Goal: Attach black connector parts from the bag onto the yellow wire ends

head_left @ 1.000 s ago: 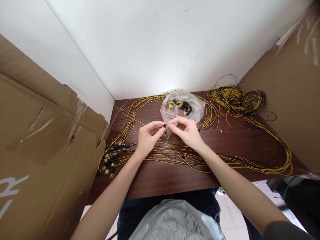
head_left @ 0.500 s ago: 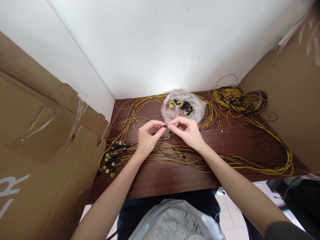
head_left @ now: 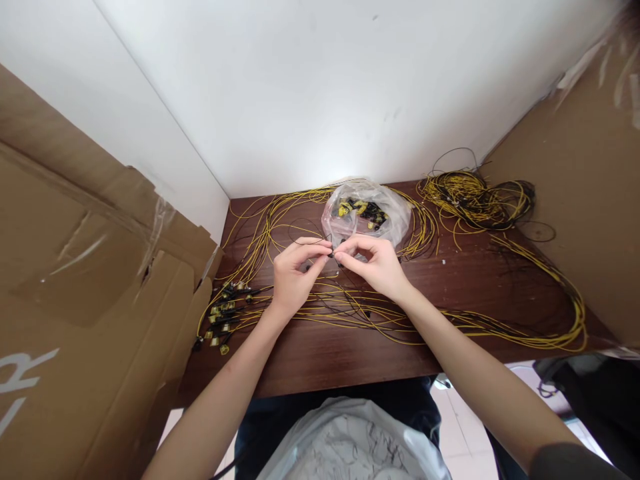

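Over the middle of the table, my left hand (head_left: 294, 275) and my right hand (head_left: 379, 268) meet fingertip to fingertip. Both pinch a small black part (head_left: 331, 254), too small and covered by fingers for its exact kind to show. A thin black wire loops up by my left fingertips. Just behind my hands lies a clear plastic bag (head_left: 395, 220) holding small yellow and black pieces (head_left: 367, 212). Yellow and black wires (head_left: 345, 307) run across the table beneath my wrists.
Left on the brown table (head_left: 320, 367) lie several black wire ends with clear yellowish caps (head_left: 223, 320). A tangled wire bundle (head_left: 470, 200) sits at the back right. Cardboard (head_left: 90, 280) stands on both sides, a white wall behind. A white bag (head_left: 350, 443) rests in my lap.
My left hand has shifted very slightly left, its fingers a little straighter. The thin black wire near my fingertips now stands up in a loop. My right hand stays nearly in place.
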Motion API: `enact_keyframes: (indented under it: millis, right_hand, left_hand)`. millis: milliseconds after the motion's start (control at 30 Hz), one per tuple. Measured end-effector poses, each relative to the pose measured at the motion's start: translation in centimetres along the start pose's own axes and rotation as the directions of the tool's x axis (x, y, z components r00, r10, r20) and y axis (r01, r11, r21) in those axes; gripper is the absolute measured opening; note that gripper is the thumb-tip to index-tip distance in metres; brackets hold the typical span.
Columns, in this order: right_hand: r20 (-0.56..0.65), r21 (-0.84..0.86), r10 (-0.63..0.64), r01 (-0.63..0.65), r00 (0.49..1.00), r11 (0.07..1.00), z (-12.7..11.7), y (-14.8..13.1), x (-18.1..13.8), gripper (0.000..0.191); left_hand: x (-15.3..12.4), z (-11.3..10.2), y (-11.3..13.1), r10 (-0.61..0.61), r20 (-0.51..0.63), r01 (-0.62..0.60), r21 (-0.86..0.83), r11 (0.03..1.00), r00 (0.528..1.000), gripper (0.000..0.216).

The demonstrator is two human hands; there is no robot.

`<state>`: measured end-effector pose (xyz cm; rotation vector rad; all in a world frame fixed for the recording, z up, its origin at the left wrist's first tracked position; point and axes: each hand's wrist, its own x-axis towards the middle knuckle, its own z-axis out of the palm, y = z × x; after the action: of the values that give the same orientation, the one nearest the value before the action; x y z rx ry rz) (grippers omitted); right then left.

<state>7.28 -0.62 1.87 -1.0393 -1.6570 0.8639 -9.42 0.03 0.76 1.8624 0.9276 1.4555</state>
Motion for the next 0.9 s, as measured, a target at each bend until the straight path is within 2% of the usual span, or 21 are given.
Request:
enact_keyframes:
  millis: [167, 567, 900]
  right_hand:
    - [0.019, -0.001, -0.007, 0.007, 1.0, 1.0, -0.07, 0.05, 0.0, 0.011]
    - [0.067, 0.028, 0.018, -0.02, 0.998, 0.999, -0.37, -0.11, 0.24, 0.018]
    - [0.056, 0.14, 0.105, -0.112, 0.993, 0.984, 0.03, 0.56, 0.16, 0.02]
  left_hand:
    - [0.01, -0.03, 0.11, 0.085, 0.002, -0.085, 0.066, 0.994, 0.996, 0.01]
    - [0.0, 0.06, 0.15, 0.117, 0.019, -0.118, 0.025, 0.993, 0.993, 0.007]
    - [-0.51, 0.29, -0.05, -0.054, 0.069, 0.057, -0.044, 0.997, 0.996, 0.012]
